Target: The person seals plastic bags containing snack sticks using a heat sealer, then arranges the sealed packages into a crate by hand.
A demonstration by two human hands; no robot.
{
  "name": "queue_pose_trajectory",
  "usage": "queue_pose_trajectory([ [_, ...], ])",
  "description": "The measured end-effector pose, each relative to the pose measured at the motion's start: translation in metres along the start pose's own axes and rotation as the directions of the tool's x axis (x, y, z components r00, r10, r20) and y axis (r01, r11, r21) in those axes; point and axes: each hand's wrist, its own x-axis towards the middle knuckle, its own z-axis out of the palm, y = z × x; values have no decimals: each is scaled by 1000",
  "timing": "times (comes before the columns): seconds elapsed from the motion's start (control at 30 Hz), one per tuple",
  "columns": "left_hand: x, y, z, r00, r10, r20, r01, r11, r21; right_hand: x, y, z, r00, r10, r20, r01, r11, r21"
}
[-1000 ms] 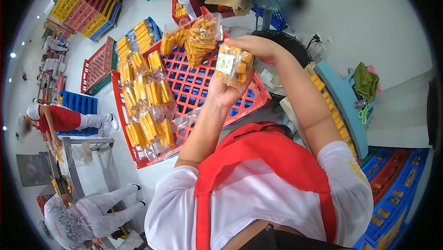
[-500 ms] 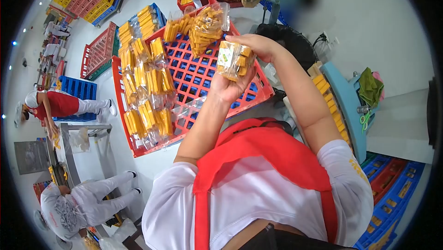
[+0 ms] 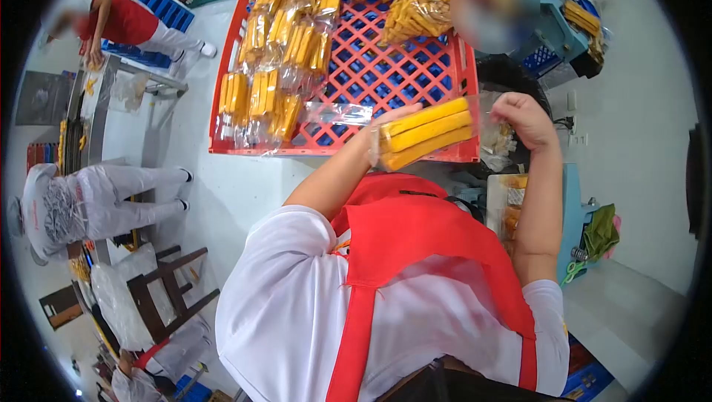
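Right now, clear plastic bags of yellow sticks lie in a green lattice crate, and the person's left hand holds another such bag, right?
The lattice crate is red, not green, as the head view shows; the bags and left hand are as you say.

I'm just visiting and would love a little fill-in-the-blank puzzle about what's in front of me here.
1. The left hand supports a clear packet of sticks coloured ____.
2. As pictured, rows of packed sticks fill the ____ side of the red crate.
3. The red apron covers a shirt coloured ____.
4. The scissors near the crumpled cloth have handles coloured ____.

Missing words: yellow; left; white; green.
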Motion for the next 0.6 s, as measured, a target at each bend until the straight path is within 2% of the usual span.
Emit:
queue_pose_trajectory([
  [0.1, -15, -4, -33, 996, 13, -90, -18, 998, -59, 11, 11, 22, 999, -7, 37, 7, 1000, -14],
  [0.13, -13, 7, -56, 995, -56, -81, 51, 997, -62, 16, 17, 27, 998, -32, 49, 32, 999, -12],
  [0.17, -9, 23, -122, 950, 54, -307, -26, 995, 96, 20, 24, 32, 998, -27, 52, 27, 1000, -14],
  [0.2, -12, 35, -173, 847, 192, -495, -61, 962, 267, 25, 30, 38, 1000, 3, 25, -2, 1000, -31],
  [0.23, -32, 37, -154, 453, 610, -650, -358, 792, 494, 28, 32, 43, 1000, 30, -6, -30, 998, -48],
  [0.27, -53, 41, -135, 336, 711, -617, -671, 641, 373, 28, 32, 52, 997, 35, -66, -39, 997, -63],
  [0.3, -79, 54, -176, 253, 795, -551, -783, 502, 366, 27, 43, 53, 997, 38, -72, -43, 997, -64],
  [0.33, -102, 66, -188, 200, 773, -603, -848, 444, 288, 29, 67, 53, 983, -4, -184, -32, 981, -191],
  [0.37, -118, 72, -197, -126, 851, -510, -805, 213, 554, 31, 91, 53, 957, -61, -284, -34, 948, -317],
  [0.4, -140, 83, -229, -325, 792, -516, -711, 155, 686, 30, 112, 51, 956, -59, -287, -37, 948, -317],
  [0.43, -150, 87, -219, -464, 609, -644, -693, 203, 692, 25, 132, 48, 944, -87, -319, -87, 865, -494],
  [0.47, -159, 88, -215, -524, 505, -685, -684, 229, 693, 21, 149, 48, 930, -123, -347, -142, 749, -647],
  [0.5, -168, 89, -211, -576, 394, -716, -679, 256, 688, 15, 163, 51, 927, -124, -354, -145, 751, -645],
  [0.57, -186, 87, -224, -445, 554, -704, -727, 235, 645, 1, 183, 55, 899, -16, -438, -286, 737, -613],
  [0.6, -190, 89, -237, -419, 535, -734, -759, 237, 606, -4, 186, 57, 895, -19, -445, -288, 738, -610],
])
